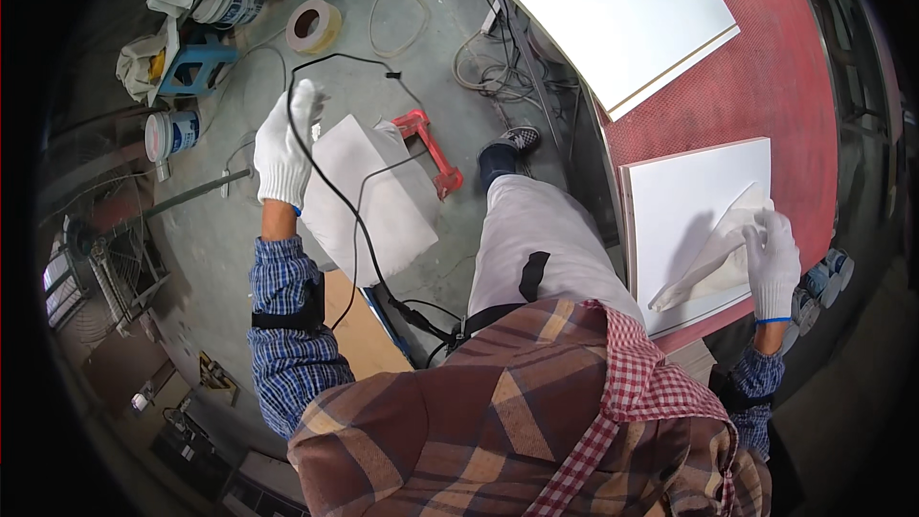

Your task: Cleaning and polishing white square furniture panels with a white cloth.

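My right hand (pixel 772 263), in a white knit glove, pinches the upper edge of a crumpled off-white cloth (pixel 718 263). The cloth trails down to the left across a white board (pixel 675 187). This board lies on a red textured table (pixel 670 129) to my right. Out to my left, my left hand (pixel 287 144), also gloved, is raised with its fingers loosely extended and nothing visible in it. Just right of it on the floor stands a large white block-shaped bundle (pixel 369 196). A black cable (pixel 330 187) crosses the view beside my left hand.
Stacked white panels (pixel 622 10) lie at the table's far end. On the floor are a red tool-like frame (pixel 436 153), a tape roll (pixel 314 26), coiled cords (pixel 488 72), a blue stool (pixel 199 65) and a white bucket (pixel 172 134). Cans (pixel 823 282) stand beyond the table's right edge.
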`<action>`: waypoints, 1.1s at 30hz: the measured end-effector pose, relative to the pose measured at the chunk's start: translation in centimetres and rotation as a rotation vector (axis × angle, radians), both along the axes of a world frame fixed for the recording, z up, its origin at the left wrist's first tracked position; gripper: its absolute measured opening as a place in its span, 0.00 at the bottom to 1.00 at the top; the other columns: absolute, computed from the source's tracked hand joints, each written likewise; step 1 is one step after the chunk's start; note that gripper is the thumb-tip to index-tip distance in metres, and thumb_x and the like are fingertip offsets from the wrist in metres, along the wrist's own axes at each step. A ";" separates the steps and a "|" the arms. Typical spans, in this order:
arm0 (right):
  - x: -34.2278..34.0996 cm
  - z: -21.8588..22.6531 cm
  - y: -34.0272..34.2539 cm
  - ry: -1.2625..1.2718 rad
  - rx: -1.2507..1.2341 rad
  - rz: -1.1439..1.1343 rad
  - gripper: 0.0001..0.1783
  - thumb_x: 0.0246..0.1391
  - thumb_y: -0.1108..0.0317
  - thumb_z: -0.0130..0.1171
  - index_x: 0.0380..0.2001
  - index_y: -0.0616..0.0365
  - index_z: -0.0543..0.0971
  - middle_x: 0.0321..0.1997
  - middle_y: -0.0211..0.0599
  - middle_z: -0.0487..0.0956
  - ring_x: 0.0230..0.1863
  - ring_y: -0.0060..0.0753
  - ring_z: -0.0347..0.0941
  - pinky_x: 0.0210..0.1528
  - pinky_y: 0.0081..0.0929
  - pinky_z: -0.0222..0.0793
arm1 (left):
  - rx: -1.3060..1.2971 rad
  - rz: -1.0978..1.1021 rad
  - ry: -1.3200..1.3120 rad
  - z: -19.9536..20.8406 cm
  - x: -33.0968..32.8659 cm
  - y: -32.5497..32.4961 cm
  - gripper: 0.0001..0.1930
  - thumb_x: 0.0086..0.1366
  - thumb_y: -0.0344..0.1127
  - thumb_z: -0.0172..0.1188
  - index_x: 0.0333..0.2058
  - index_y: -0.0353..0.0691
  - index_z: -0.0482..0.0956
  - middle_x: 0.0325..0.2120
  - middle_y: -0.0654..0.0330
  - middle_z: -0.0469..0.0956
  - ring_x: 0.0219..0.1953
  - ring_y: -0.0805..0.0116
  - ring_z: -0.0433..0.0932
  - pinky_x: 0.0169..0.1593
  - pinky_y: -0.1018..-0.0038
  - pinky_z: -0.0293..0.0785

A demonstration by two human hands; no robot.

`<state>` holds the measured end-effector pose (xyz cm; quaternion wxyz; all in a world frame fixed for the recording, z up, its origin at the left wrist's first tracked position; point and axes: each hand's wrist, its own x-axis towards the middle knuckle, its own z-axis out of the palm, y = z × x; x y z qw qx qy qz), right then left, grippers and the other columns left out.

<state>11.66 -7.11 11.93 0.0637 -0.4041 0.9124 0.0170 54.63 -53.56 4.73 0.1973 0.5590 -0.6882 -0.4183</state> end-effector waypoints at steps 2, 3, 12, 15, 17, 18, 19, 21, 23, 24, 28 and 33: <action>1.2 1.3 -3.5 -0.189 -0.092 -0.034 0.18 0.59 0.63 0.66 0.52 0.54 0.80 0.48 0.40 0.82 0.39 0.40 0.81 0.41 0.36 0.77 | -0.021 -0.177 0.002 2.4 -1.7 1.4 0.27 0.78 0.52 0.51 0.51 0.28 0.80 0.45 0.51 0.84 0.49 0.62 0.82 0.57 0.68 0.75; 1.9 1.6 -5.4 -0.372 -0.181 -0.064 0.22 0.58 0.66 0.67 0.56 0.54 0.79 0.52 0.38 0.82 0.40 0.34 0.81 0.42 0.32 0.77 | -0.041 -0.277 -0.050 3.7 -3.1 2.4 0.26 0.77 0.52 0.51 0.51 0.30 0.81 0.45 0.53 0.85 0.49 0.63 0.82 0.57 0.69 0.75; 6.8 0.4 -20.6 -0.554 -0.133 0.146 0.43 0.55 0.50 0.67 0.71 0.49 0.66 0.45 0.44 0.84 0.41 0.42 0.82 0.47 0.33 0.77 | -0.187 -0.884 -0.165 10.7 -12.0 6.6 0.32 0.67 0.64 0.58 0.52 0.40 0.82 0.44 0.51 0.83 0.48 0.52 0.82 0.52 0.65 0.76; 7.9 -0.6 -22.9 -0.652 -0.238 0.212 0.43 0.55 0.46 0.67 0.71 0.45 0.66 0.40 0.44 0.85 0.40 0.44 0.83 0.46 0.38 0.77 | -0.338 -1.127 0.044 11.9 -14.0 8.0 0.27 0.61 0.56 0.65 0.49 0.41 0.81 0.39 0.49 0.82 0.44 0.44 0.81 0.47 0.56 0.78; 8.0 -0.5 -24.3 -0.678 -0.168 0.250 0.43 0.55 0.49 0.68 0.72 0.42 0.66 0.40 0.40 0.85 0.35 0.38 0.82 0.44 0.35 0.78 | -0.379 -1.122 0.185 10.9 -13.9 8.9 0.25 0.60 0.54 0.66 0.48 0.42 0.80 0.38 0.50 0.81 0.43 0.45 0.81 0.45 0.57 0.78; 8.2 -0.2 -24.9 -0.704 -0.104 0.286 0.42 0.56 0.52 0.69 0.72 0.40 0.65 0.39 0.37 0.85 0.31 0.32 0.82 0.41 0.31 0.78 | -0.424 -1.117 0.322 11.1 -14.2 9.2 0.23 0.59 0.52 0.67 0.47 0.43 0.80 0.37 0.50 0.81 0.42 0.45 0.81 0.43 0.57 0.78; 8.6 0.1 -25.3 -0.716 -0.077 0.271 0.33 0.60 0.51 0.65 0.68 0.41 0.72 0.40 0.37 0.85 0.35 0.34 0.83 0.44 0.32 0.78 | -0.389 -1.137 0.371 11.7 -14.5 9.5 0.21 0.57 0.49 0.70 0.45 0.44 0.81 0.33 0.52 0.80 0.39 0.47 0.81 0.39 0.59 0.78; 8.7 -1.3 -25.2 -0.696 -0.217 0.351 0.30 0.62 0.49 0.61 0.64 0.44 0.75 0.41 0.40 0.85 0.38 0.39 0.83 0.46 0.34 0.78 | -0.311 -1.142 0.384 13.0 -14.5 9.9 0.21 0.57 0.50 0.70 0.44 0.43 0.81 0.31 0.52 0.80 0.37 0.47 0.81 0.38 0.60 0.78; 8.6 -2.0 -24.5 -0.669 -0.374 0.427 0.23 0.66 0.49 0.55 0.57 0.48 0.81 0.44 0.41 0.86 0.43 0.44 0.83 0.48 0.35 0.78 | -0.209 -1.166 0.411 13.2 -14.7 10.2 0.20 0.57 0.51 0.71 0.40 0.42 0.82 0.26 0.53 0.79 0.33 0.48 0.81 0.35 0.61 0.77; 8.9 -1.5 -24.4 -0.671 -0.373 0.429 0.23 0.66 0.49 0.55 0.57 0.48 0.81 0.44 0.41 0.86 0.43 0.44 0.83 0.48 0.35 0.78 | -0.209 -1.163 0.409 13.1 -14.5 10.3 0.20 0.57 0.51 0.71 0.40 0.42 0.82 0.26 0.53 0.79 0.33 0.48 0.81 0.35 0.61 0.77; 9.1 -1.0 -23.6 -0.844 -0.359 0.469 0.20 0.68 0.52 0.54 0.53 0.50 0.82 0.41 0.42 0.86 0.41 0.40 0.84 0.46 0.32 0.78 | -0.140 -1.130 0.448 12.1 -13.7 11.5 0.18 0.61 0.50 0.69 0.40 0.42 0.84 0.27 0.52 0.81 0.32 0.49 0.81 0.35 0.62 0.78; 9.1 0.6 -21.7 -1.014 -0.353 0.062 0.20 0.67 0.51 0.56 0.51 0.53 0.83 0.32 0.35 0.84 0.32 0.27 0.80 0.39 0.25 0.77 | 0.216 -1.125 0.019 7.6 -10.8 11.7 0.15 0.70 0.47 0.59 0.43 0.43 0.85 0.28 0.54 0.83 0.33 0.47 0.81 0.37 0.63 0.78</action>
